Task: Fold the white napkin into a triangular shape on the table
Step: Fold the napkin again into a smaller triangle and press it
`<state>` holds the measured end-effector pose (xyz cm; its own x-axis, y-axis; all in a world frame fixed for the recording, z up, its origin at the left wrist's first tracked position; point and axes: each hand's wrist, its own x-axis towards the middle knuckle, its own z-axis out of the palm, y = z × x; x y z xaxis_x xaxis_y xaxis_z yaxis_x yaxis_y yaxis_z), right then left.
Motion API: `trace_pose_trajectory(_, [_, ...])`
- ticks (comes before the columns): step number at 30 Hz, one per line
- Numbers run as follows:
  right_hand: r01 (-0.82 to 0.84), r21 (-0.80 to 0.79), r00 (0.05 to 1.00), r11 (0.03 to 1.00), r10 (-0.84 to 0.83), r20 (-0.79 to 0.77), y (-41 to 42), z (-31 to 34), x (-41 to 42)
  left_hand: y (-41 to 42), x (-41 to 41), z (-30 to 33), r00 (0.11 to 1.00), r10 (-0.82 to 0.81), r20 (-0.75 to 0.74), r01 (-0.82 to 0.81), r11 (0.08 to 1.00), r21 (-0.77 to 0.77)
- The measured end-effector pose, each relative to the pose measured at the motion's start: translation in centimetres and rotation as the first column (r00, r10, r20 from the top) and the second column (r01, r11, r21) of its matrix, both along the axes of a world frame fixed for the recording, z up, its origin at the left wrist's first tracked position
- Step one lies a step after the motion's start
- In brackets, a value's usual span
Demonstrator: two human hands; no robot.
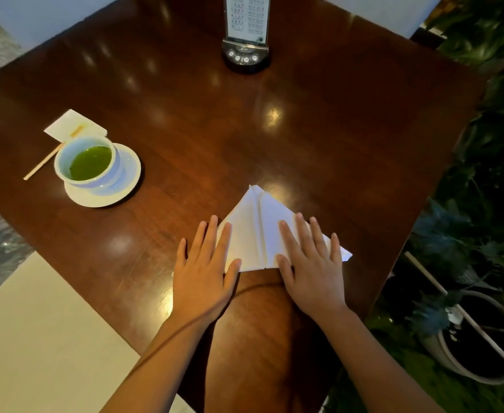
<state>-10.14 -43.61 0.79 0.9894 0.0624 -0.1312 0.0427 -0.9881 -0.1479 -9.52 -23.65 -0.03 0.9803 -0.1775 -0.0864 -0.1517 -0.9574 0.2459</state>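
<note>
Both hands, left and right, press flat, fingers spread, on the napkin at lower centre; lifting unevenly could spring the layers open

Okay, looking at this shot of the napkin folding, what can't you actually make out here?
Head view only:
- Left corner of the white napkin: covered by the left hand.
- Napkin's right part: under the right hand; layer count unclear.
- Menu stand: top cut off by the frame edge; print too small to read.
- Wooden stick: middle hidden behind the cup.
</note>
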Motion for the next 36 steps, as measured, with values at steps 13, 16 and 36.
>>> trace_pose_trajectory(13, [-0.074,0.002,0.997,0.997,0.074,-0.039,-0.6,0.8,-3.4,-4.2,-2.6,1.5,0.998,-0.001,0.065,-0.001,1.000,0.024])
trace_pose_trajectory(16, [-0.072,0.007,0.996,0.997,0.073,-0.042,-0.7,0.9,-3.4,-6.2,-0.7,1.3,0.997,-0.025,0.072,0.026,1.000,-0.013])
trace_pose_trajectory(36, [0.464,0.590,0.878,0.661,-0.431,-0.209,-6.2,5.6,-1.3,-8.3,0.7,1.6,0.995,0.057,-0.082,-0.061,0.997,-0.040])
